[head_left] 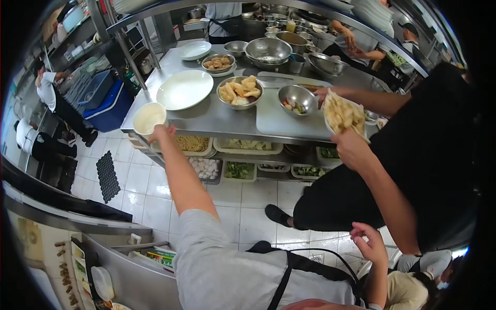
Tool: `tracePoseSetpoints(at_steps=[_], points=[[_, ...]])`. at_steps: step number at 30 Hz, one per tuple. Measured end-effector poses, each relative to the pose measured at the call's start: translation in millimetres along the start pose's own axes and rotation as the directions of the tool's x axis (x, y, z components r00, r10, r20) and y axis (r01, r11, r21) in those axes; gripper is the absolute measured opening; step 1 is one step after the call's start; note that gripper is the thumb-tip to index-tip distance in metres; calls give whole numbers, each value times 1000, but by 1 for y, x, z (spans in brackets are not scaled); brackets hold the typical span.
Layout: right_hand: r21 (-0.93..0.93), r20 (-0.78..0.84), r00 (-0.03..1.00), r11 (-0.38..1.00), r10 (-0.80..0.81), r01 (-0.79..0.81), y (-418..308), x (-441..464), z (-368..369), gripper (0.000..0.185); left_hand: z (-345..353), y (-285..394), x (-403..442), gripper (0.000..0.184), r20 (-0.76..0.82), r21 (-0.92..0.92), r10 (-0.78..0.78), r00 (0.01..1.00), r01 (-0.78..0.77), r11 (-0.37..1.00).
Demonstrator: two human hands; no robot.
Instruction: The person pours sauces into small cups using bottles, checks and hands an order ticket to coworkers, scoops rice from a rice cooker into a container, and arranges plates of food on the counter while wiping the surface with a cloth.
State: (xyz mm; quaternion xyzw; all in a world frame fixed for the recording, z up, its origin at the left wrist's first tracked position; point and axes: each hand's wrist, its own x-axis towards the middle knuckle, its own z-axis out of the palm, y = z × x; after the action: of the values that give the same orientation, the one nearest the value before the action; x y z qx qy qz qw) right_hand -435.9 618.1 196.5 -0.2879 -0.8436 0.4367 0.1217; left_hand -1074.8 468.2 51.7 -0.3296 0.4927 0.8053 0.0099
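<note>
With my left arm stretched out, my left hand (163,133) is closed on the rim of a white bowl (150,118) at the left corner of the steel counter. Some pale contents or residue seem to lie inside the bowl; I cannot make out what. Close to my body, my right hand (370,244) is raised with its fingers loosely curled and apart, holding nothing. A large white plate (185,90) lies just beyond the white bowl. To its right is a metal bowl (240,93) of puffy fried pieces.
A co-worker in black at my right holds a white container of pale fried pieces (343,114) over a white cutting board (276,119). A metal bowl (298,100) with chopped vegetables stands there. Below are tubs of noodles (191,143), eggs (204,168) and greens (239,171). Other people stand farther off.
</note>
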Motion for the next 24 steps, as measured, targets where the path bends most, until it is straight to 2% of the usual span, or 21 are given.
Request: tracePoseSetpoints(at_steps=[1, 3, 5, 7, 8, 11, 12, 14, 15, 16, 17, 18, 19, 21, 22, 24], points=[[82, 7, 994, 991, 106, -107, 7, 3, 4, 36, -1, 12, 14, 62, 9, 30, -7, 1000, 6, 1000], [105, 53, 973, 968, 224, -229, 26, 12, 14, 37, 2, 33, 46, 57, 83, 117, 7, 996, -17, 993], [13, 174, 916, 929, 361, -369, 27, 28, 24, 36, 2, 45, 78, 53, 209, 232, 30, 977, -80, 970], [3, 238, 918, 944, 319, -329, 34, 43, 37, 35, 0, 54, 75, 48, 314, 193, 21, 949, -85, 977], [-65, 248, 923, 956, 293, -286, 34, 52, 45, 34, -2, 51, 75, 46, 365, 171, 14, 931, -82, 982], [-246, 309, 924, 957, 227, -152, 28, 71, 67, 33, -25, 12, 85, 42, 463, -87, 212, 860, -194, 977], [-286, 335, 918, 951, 213, -117, 31, 73, 74, 32, -35, -2, 73, 36, 404, -105, 258, 878, -236, 966], [-358, 374, 907, 932, 196, -54, 37, 67, 82, 34, -54, -32, 68, 39, 274, -41, 424, 863, -430, 902], [-375, 399, 881, 922, 255, -97, 46, 58, 86, 34, -57, -45, 70, 41, 211, -2, 507, 835, -519, 855], [-397, 422, 851, 907, 313, -137, 58, 48, 88, 35, -49, -53, 75, 44, 309, 163, 720, 621, -781, 603], [-427, 443, 816, 888, 372, -173, 71, 38, 87, 36, -37, -56, 76, 48, 437, 278, 825, 359, -926, 255], [-520, 421, 792, 833, 443, -189, 84, 27, 87, 40, -22, -49, 44, 52, 502, 445, 752, 427, -873, 199], [-527, 412, 812, 835, 414, -159, 103, 11, 88, 37, -6, -39, 8, 56, 548, 587, 670, 500, -801, 117], [-542, 380, 854, 834, 356, -106, 140, -20, 82, 33, 16, -30, -19, 59, 639, 730, 382, 668, -683, -28], [-571, 359, 839, 807, 409, -150, 150, -32, 80, 37, 20, -28, -30, 61, 641, 767, 221, 735, -627, -138], [-582, 321, 764, 753, 559, -306, 134, -41, 74, 41, 19, -27, -42, 63, 602, 799, 223, 767, -581, -156]])
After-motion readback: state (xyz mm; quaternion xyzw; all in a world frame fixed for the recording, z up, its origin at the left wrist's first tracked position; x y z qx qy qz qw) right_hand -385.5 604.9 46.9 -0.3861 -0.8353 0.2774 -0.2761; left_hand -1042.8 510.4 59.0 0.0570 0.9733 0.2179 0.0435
